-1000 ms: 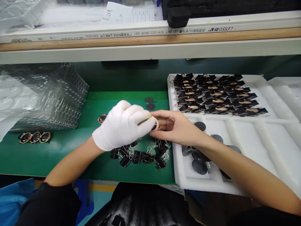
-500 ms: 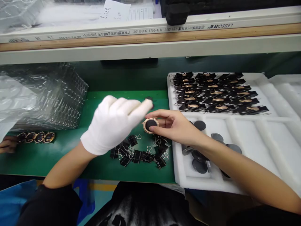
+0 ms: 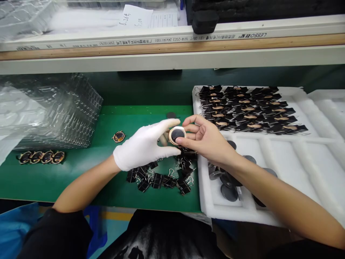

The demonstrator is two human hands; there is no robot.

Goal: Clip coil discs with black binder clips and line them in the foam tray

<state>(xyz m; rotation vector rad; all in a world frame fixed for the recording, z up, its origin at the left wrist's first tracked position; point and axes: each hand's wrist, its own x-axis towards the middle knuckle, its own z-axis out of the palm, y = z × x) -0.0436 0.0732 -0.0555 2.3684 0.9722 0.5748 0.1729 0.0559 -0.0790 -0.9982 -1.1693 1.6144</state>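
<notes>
My right hand (image 3: 202, 138), bare, holds a round gold-rimmed piece (image 3: 177, 136) with a dark centre, thumb over its face and fingers behind. My left hand (image 3: 147, 144), in a white glove, is at the piece's left side with thumb and fingers apart around it. Whether the glove touches the rim I cannot tell. Just beyond the gloved fingertips lies a dark disc (image 3: 170, 115) on the green table. Below both hands several black binder clips (image 3: 157, 180) lie loose in a cluster. To the left of the glove sits a single gold-rimmed piece (image 3: 118, 136).
Several gold-rimmed pieces (image 3: 46, 157) lie in a row at left, before stacked clear plastic trays (image 3: 67, 111). At right, a white foam tray (image 3: 283, 151) bears rows of binder clips (image 3: 246, 108) and loose dark discs (image 3: 229, 192). A shelf edge (image 3: 172, 59) crosses above.
My left hand has come down to the round piece and spread its fingers. The single gold-rimmed piece beside it now shows. Another person's hand has left the left edge.
</notes>
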